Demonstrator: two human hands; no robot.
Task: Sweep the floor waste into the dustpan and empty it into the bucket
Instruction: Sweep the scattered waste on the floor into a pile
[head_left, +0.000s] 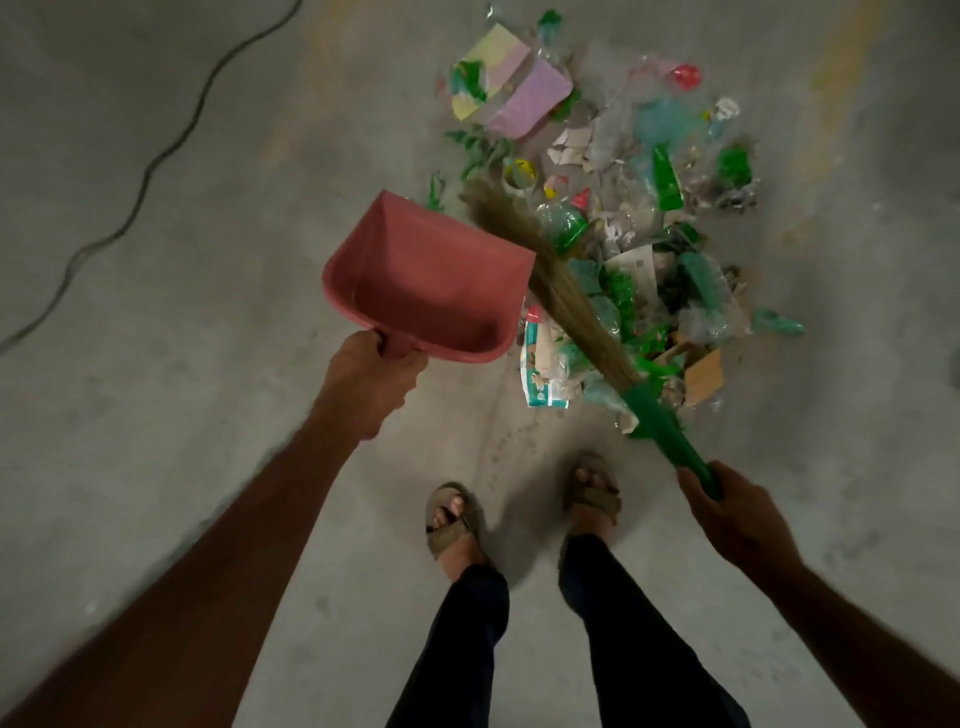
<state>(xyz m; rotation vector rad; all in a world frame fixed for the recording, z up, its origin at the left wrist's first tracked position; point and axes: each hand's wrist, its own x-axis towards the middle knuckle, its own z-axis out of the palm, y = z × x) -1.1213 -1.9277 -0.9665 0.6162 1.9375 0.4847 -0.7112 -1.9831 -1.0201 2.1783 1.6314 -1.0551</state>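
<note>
I see the concrete floor (156, 467) first, with the waste pile (623, 234) spread across its far right part, ahead of my feet: wrappers, film, paper scraps, all light and likely to scatter. The pink dustpan (431, 280), stiff and empty, is lifted just left of the pile, my left hand (369, 389) clenched round its handle. My right hand (727, 514) grasps the broom (571, 312) by its green handle, soft bristles lying over the waste.

Dustpan (431, 280) left of broom (561, 296); waste pile (639, 208) right, beyond feet (524, 514).
</note>
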